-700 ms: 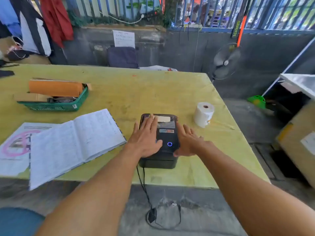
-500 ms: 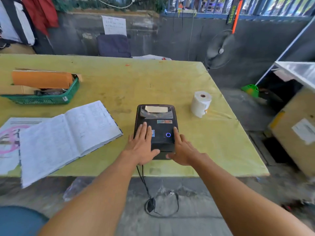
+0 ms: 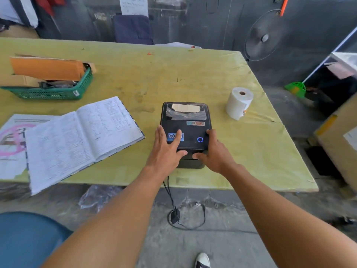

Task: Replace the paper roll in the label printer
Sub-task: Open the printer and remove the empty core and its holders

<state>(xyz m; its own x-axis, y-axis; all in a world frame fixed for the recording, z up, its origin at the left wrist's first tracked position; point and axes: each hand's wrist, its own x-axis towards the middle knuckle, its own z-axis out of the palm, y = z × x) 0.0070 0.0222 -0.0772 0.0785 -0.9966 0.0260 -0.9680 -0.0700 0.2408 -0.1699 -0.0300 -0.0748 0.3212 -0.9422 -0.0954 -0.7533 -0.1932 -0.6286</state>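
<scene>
A black label printer [image 3: 186, 120] sits shut near the front edge of the yellow-green table [image 3: 173, 74], with a glowing blue ring button and a paper strip under its clear window. My left hand [image 3: 166, 151] lies flat on the printer's near left corner, fingers spread. My right hand [image 3: 214, 153] rests on the near right corner, its thumb at the front edge. A white paper roll [image 3: 239, 102] stands upright on the table to the printer's right, apart from both hands.
An open handwritten ledger [image 3: 77, 138] lies left of the printer over a printed sheet. A green basket [image 3: 56, 89] with cardboard sits at back left. The printer's cable and adapter [image 3: 174, 215] hang to the floor. A fan [image 3: 264, 35] stands behind the table's right corner.
Both hands have slid back from the printer's top toward its near edge, uncovering the blue sticker. The camera has tilted downward.
</scene>
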